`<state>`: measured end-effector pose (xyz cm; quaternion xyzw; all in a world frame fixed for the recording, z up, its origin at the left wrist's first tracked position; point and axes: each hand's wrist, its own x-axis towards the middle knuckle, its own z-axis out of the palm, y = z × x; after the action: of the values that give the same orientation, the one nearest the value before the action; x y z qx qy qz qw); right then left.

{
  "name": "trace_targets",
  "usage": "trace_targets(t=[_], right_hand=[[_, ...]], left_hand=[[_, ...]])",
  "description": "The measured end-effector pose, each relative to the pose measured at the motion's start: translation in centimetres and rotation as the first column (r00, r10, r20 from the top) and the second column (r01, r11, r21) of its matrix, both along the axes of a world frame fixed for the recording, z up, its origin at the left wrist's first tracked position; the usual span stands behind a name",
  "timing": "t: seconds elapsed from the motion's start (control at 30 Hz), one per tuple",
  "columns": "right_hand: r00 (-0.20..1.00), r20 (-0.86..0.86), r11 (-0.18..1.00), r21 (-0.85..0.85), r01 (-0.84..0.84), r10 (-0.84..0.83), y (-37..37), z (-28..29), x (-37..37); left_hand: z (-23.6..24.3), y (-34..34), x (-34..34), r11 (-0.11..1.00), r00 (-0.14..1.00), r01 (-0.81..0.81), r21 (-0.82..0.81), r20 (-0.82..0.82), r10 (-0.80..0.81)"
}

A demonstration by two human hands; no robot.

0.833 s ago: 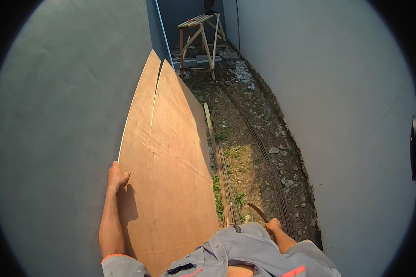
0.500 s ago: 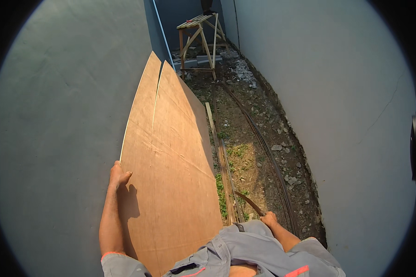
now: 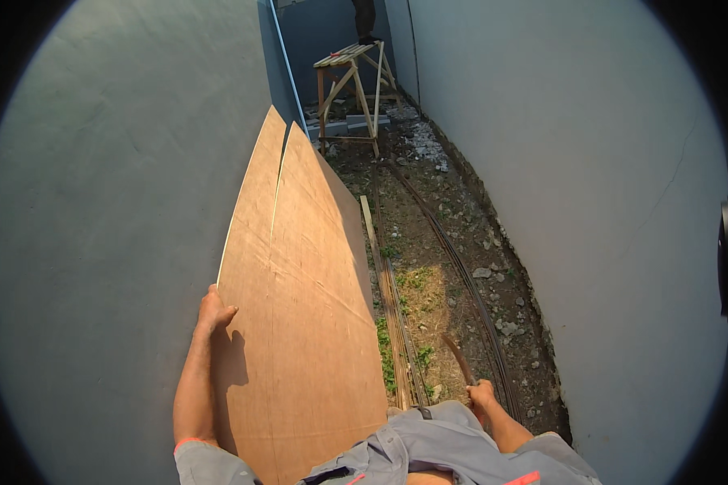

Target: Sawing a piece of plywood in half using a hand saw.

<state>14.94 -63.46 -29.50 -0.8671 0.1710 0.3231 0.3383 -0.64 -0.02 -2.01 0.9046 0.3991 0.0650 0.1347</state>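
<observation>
A large sheet of plywood [image 3: 315, 323] leans along the left wall, split by a narrow slit that runs from its far end toward its middle. My left hand [image 3: 215, 309] is closed around the sheet's left edge, thumb lying over its face. Off the sheet's right side, my right hand [image 3: 481, 394] grips a narrow, curved, rust-brown blade [image 3: 459, 359] by its near end. The blade points up and away, apart from the plywood; whether it has teeth is too small to tell.
Plain walls [image 3: 129, 202] stand close on both sides. Long thin rods [image 3: 465, 279] and wooden strips [image 3: 392, 315] lie on the stony, weedy ground. Farther off, a person's leg [image 3: 365, 18] shows on a wooden trestle [image 3: 356, 81], with grey blocks [image 3: 367, 121] near its base.
My right hand has shifted slightly right and down, swinging the blade away from the plywood and more upright. My left hand keeps its hold on the edge. The whole view has tilted slightly upward.
</observation>
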Motion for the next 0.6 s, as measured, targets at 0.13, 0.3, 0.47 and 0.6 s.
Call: trace_targets(t=[0.13, 0.3, 0.47, 0.6], right_hand=[[0.972, 0.214, 0.945, 0.326, 0.02, -0.094, 4.2, 3.7, 4.1], [0.838, 0.529, 0.779, 0.578, -0.242, -0.132, 10.7, 15.2, 11.6], [0.737, 0.655, 0.779, 0.545, -0.31, -0.165, 15.1, 24.1, 17.8], [0.716, 0.669, 0.767, 0.56, -0.312, -0.198, 16.1, 27.8, 21.5]], left_hand=[[-0.4, 0.4, -0.1, 1.0, 1.0, 0.009, 0.022, 0.012, -0.009], [-1.1, 2.3, 0.0, 0.999, 0.997, 0.053, -0.011, 0.05, -0.052], [-1.7, 2.2, -0.7, 0.999, 0.998, 0.041, -0.033, 0.047, -0.039], [-1.5, 1.5, 0.1, 0.999, 0.998, 0.047, 0.006, 0.037, -0.047]])
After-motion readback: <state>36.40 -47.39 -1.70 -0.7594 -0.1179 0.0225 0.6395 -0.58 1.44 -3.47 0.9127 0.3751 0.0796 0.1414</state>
